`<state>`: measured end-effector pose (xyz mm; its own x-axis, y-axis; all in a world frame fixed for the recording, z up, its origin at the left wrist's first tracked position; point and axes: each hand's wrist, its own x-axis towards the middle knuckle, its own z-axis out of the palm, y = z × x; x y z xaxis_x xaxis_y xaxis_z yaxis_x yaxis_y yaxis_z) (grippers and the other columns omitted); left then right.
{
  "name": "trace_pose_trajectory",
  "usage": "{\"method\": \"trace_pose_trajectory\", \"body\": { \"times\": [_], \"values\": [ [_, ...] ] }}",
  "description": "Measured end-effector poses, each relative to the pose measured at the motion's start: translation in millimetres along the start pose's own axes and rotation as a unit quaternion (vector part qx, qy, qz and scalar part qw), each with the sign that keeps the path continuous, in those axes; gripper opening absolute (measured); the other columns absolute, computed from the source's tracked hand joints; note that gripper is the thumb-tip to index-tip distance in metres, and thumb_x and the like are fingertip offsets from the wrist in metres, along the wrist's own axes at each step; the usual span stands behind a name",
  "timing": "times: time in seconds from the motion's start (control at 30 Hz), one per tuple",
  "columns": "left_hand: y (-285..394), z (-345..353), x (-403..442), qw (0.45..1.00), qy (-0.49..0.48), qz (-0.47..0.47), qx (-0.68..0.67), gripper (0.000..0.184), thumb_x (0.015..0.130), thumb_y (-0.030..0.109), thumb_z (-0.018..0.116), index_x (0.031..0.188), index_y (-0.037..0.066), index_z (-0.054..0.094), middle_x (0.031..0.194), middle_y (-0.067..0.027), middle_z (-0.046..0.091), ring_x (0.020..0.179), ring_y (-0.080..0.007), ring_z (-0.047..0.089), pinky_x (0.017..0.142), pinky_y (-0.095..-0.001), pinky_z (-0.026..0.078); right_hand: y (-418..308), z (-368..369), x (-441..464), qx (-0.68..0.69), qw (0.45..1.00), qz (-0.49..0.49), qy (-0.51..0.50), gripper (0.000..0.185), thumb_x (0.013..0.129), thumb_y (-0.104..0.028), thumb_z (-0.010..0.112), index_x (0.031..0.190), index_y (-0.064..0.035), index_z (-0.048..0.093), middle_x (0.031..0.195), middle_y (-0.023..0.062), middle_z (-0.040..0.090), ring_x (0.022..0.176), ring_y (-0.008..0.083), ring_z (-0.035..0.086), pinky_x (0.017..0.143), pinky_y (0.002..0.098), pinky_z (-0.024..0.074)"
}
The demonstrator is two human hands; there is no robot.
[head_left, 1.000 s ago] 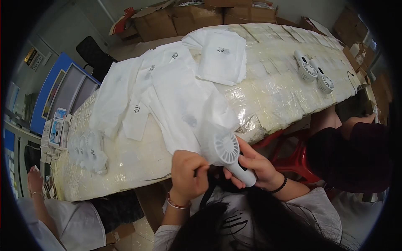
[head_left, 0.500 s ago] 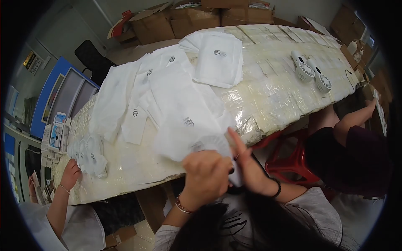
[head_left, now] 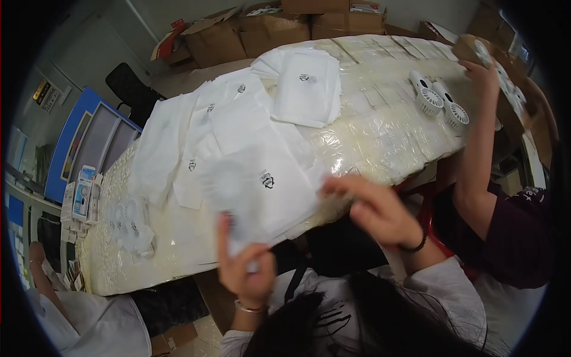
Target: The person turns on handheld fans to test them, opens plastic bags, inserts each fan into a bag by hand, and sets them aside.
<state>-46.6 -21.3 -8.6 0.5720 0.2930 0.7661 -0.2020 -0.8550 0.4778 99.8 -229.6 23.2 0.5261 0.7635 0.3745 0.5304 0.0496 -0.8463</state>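
My left hand (head_left: 247, 271) is at the table's front edge, its fingers around the lower end of a handheld fan in a white translucent bag (head_left: 229, 184). The index finger points up along the bag, and motion blurs the fan's round head. To the right, my right hand (head_left: 377, 211) is raised near the table edge with its fingers apart and nothing in it. Between the hands and beyond lie flat white printed bags (head_left: 285, 187). A neat stack of the same bags (head_left: 306, 89) is further back.
Two bare fans (head_left: 440, 101) lie at the right, and several bagged fans (head_left: 131, 226) at the left beside small product boxes (head_left: 83, 196). A co-worker at right holds a carton with fans (head_left: 496, 71). Another person's arm (head_left: 44, 276) is at lower left.
My hands have parted: the left has moved left with the bagged fan, the right has opened away from it. The right co-worker has lifted a carton; the left person's hand has left the bagged fans.
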Motion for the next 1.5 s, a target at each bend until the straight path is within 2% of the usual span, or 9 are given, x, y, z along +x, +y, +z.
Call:
{"method": "trace_pose_trajectory", "body": {
  "times": [0.17, 0.4, 0.63, 0.7, 0.83, 1.03, 1.17, 1.33, 1.5],
  "values": [
    [-53.5, -48.7, -1.3, 0.988, 0.048, -0.101, 0.109, 0.011, 0.072, -0.007, 0.052, 0.079, -0.002, 0.058, 0.130, -0.0284, 0.049, 0.117, -0.0368, 0.052, 0.088, -0.0369, 0.046, 45.8, -63.9, 17.2, -0.349, 0.886, 0.002, 0.306, 0.044, 0.083, -0.014, 0.062, 0.124, -0.0011, 0.051, 0.120, 0.0175, 0.054, 0.112, 0.0346, 0.049, 0.097, 0.0387, 0.0379],
    [-104.5, -99.0, -11.4, 0.954, 0.040, -0.149, 0.257, 0.011, 0.076, -0.007, 0.050, 0.081, -0.001, 0.057, 0.134, -0.0227, 0.047, 0.120, -0.0383, 0.048, 0.096, -0.0375, 0.040, 126.5, -156.1, 27.4, -0.586, 0.681, 0.204, 0.388, 0.056, 0.081, -0.036, 0.063, 0.126, -0.0057, 0.050, 0.127, 0.0201, 0.048, 0.122, 0.0383, 0.040, 0.093, 0.0553, 0.0372],
    [-144.5, -115.9, 5.6, 0.945, -0.003, -0.161, 0.285, 0.013, 0.080, -0.003, 0.050, 0.088, 0.001, 0.059, 0.138, -0.0209, 0.041, 0.129, -0.0400, 0.036, 0.105, -0.0447, 0.030, 55.9, -96.1, 29.3, -0.602, 0.732, 0.202, 0.247, 0.048, 0.083, -0.032, 0.061, 0.123, -0.0048, 0.054, 0.121, 0.0201, 0.052, 0.114, 0.0379, 0.045, 0.090, 0.0460, 0.0427],
    [-149.9, -115.7, 8.1, 0.915, -0.010, -0.132, 0.380, 0.016, 0.080, -0.002, 0.051, 0.092, 0.002, 0.060, 0.138, -0.0205, 0.042, 0.128, -0.0395, 0.037, 0.105, -0.0452, 0.030, 34.8, -74.7, 26.9, -0.403, 0.892, 0.133, 0.158, 0.044, 0.084, -0.027, 0.060, 0.121, -0.0047, 0.056, 0.119, 0.0195, 0.053, 0.114, 0.0372, 0.046, 0.093, 0.0428, 0.0413],
    [-105.6, -83.5, 29.6, 0.886, 0.048, -0.059, 0.458, 0.023, 0.081, 0.002, 0.051, 0.102, 0.005, 0.061, 0.136, -0.0198, 0.043, 0.130, -0.0411, 0.033, 0.105, -0.0482, 0.029, 32.3, -79.4, 19.9, -0.360, 0.927, 0.022, 0.102, 0.044, 0.083, -0.021, 0.060, 0.123, -0.0038, 0.054, 0.118, 0.0176, 0.054, 0.114, 0.0361, 0.047, 0.097, 0.0429, 0.0379],
    [-27.4, -17.5, 46.0, 0.980, -0.195, 0.038, 0.005, 0.020, 0.074, 0.000, 0.064, 0.094, 0.005, 0.063, 0.098, -0.0119, 0.060, 0.093, -0.0299, 0.056, 0.081, -0.0374, 0.045, 28.8, -61.6, 38.3, -0.387, 0.921, 0.034, -0.020, 0.037, 0.074, -0.016, 0.064, 0.106, -0.0010, 0.055, 0.107, 0.0151, 0.057, 0.104, 0.0314, 0.052, 0.087, 0.0414, 0.0405],
    [-24.5, 10.5, 53.3, 0.958, -0.272, 0.011, -0.084, 0.019, 0.073, 0.003, 0.068, 0.090, 0.003, 0.062, 0.087, -0.0090, 0.058, 0.079, -0.0248, 0.057, 0.069, -0.0323, 0.046, 12.8, -54.6, 40.8, -0.298, 0.929, 0.218, 0.014, 0.038, 0.067, -0.013, 0.064, 0.100, -0.0033, 0.048, 0.094, 0.0181, 0.057, 0.089, 0.0320, 0.054, 0.077, 0.0371, 0.0434],
    [-30.3, 19.1, 51.8, 0.920, -0.355, -0.090, -0.141, 0.020, 0.071, 0.007, 0.072, 0.086, 0.002, 0.061, 0.084, -0.0069, 0.056, 0.068, -0.0188, 0.055, 0.062, -0.0283, 0.045, 46.9, -33.3, 17.8, 0.160, 0.962, 0.144, 0.167, 0.030, 0.090, -0.015, 0.060, 0.111, -0.0010, 0.045, 0.096, 0.0008, 0.053, 0.082, 0.0088, 0.052, 0.073, 0.0248, 0.0444],
    [-28.9, 18.2, 52.1, 0.915, -0.366, -0.099, -0.141, 0.019, 0.070, 0.005, 0.073, 0.085, 0.002, 0.061, 0.082, -0.0052, 0.054, 0.068, -0.0158, 0.051, 0.062, -0.0261, 0.043, 56.9, -28.3, 13.2, 0.146, 0.957, 0.051, 0.246, 0.034, 0.089, -0.012, 0.060, 0.116, 0.0002, 0.043, 0.095, 0.0057, 0.056, 0.080, 0.0102, 0.055, 0.074, 0.0244, 0.0460]
  ]
}}
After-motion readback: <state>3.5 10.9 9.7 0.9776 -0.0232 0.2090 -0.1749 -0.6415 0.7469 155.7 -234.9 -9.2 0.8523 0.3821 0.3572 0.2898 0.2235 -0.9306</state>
